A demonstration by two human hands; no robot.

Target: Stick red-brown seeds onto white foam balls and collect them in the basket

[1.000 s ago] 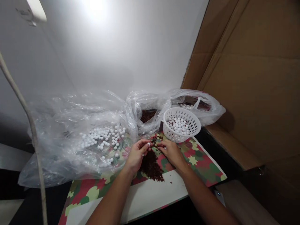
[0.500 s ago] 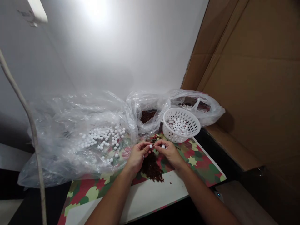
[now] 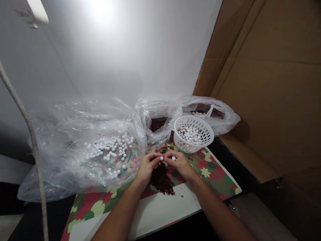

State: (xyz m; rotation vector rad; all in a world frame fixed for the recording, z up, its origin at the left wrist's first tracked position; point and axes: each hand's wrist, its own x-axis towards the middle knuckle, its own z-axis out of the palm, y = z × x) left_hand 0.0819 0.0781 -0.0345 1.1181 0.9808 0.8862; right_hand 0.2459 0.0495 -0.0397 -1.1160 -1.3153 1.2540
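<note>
Between thumb and fingers, my left hand (image 3: 147, 167) pinches a small white ball (image 3: 162, 158). My right hand (image 3: 182, 165) meets it from the right, its fingertips pressed together at that ball. Another white ball (image 3: 173, 158) shows within the curled fingers of my right hand. Whether the right fingertips hold a tiny piece is too small to tell. Below both hands lies a heap of dark reddish-brown flakes (image 3: 163, 182) on the patterned sheet (image 3: 205, 172). Just beyond my right hand stands a white slotted basket (image 3: 184, 144) with many white balls in it.
A large clear plastic bag (image 3: 57, 140) with loose white balls (image 3: 105, 145) spreads over the left side. Behind the hands, another bag (image 3: 160, 135) holds brown flakes; a third bag (image 3: 227, 124) sits behind the basket. Cardboard (image 3: 271, 83) rises at right. A cable (image 3: 32, 134) hangs at left.
Both hands stay together around the ball, with only a slight shift of the fingers. The right fingertips sit a little closer to the ball. The view has shifted very slightly.
</note>
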